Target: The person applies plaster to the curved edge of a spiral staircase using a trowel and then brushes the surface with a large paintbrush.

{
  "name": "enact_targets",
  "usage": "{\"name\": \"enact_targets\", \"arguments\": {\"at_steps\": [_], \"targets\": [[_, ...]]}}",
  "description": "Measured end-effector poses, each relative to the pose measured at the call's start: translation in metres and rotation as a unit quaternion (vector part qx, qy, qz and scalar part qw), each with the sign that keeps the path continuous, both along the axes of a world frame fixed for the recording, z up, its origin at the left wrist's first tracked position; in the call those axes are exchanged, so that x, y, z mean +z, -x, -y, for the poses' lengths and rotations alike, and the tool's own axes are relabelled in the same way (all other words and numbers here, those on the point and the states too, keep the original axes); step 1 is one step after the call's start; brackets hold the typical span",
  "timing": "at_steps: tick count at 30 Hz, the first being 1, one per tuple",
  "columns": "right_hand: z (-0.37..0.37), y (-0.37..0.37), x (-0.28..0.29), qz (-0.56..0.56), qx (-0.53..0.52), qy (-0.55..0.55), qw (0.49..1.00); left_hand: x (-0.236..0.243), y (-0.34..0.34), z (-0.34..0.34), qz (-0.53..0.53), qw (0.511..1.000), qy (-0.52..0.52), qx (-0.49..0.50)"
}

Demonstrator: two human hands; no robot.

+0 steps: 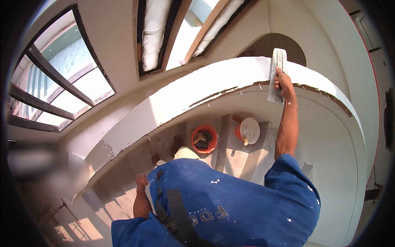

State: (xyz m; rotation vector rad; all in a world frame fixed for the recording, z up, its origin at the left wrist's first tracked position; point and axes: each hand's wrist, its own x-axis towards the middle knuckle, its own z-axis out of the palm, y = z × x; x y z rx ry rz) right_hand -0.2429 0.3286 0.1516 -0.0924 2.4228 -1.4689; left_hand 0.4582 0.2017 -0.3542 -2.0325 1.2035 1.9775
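My right hand (284, 83) is closed round the handle of a long, flat plastering trowel (279, 57), smeared with pale plaster. The trowel lies across the top edge of a curved white half-wall (164, 95), with its near end past the inner rim. Along that rim runs a rough brown strip, with several small pale pegs sticking out. My left hand (142, 180) hangs low beside my body, fingers curled in, and nothing shows in it. My right arm is stretched out far; the left is bent close to me.
Below the wall are striped steps with a red-orange bucket (204, 139) holding dark items, and a second bucket (249, 131) with a whitish top and a yellowish handle lying on it. Dark-framed windows (61, 70) stand left. A blurred patch at far left hides what is there.
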Motion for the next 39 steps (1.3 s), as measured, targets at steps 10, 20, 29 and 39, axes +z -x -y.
{"name": "enact_targets", "arguments": {"at_steps": [10, 20, 29, 39], "targets": [[-0.011, -0.001, 0.003, -0.326, 0.036, -0.456, 0.827, -0.04, 0.035, 0.017, -0.073, 0.962, 0.138, -0.223], [-0.127, 0.101, 0.09, -0.251, -0.128, -0.393, 0.875, -0.032, 0.03, -0.011, -0.069, 0.956, 0.173, -0.227], [0.02, -0.045, -0.011, -0.167, 0.07, -0.363, 0.914, -0.067, 0.028, -0.003, -0.129, 0.753, 0.482, -0.428], [0.1, -0.228, -0.102, -0.169, 0.383, -0.347, 0.839, -0.04, 0.057, 0.01, -0.176, 0.905, 0.265, -0.283]]}}
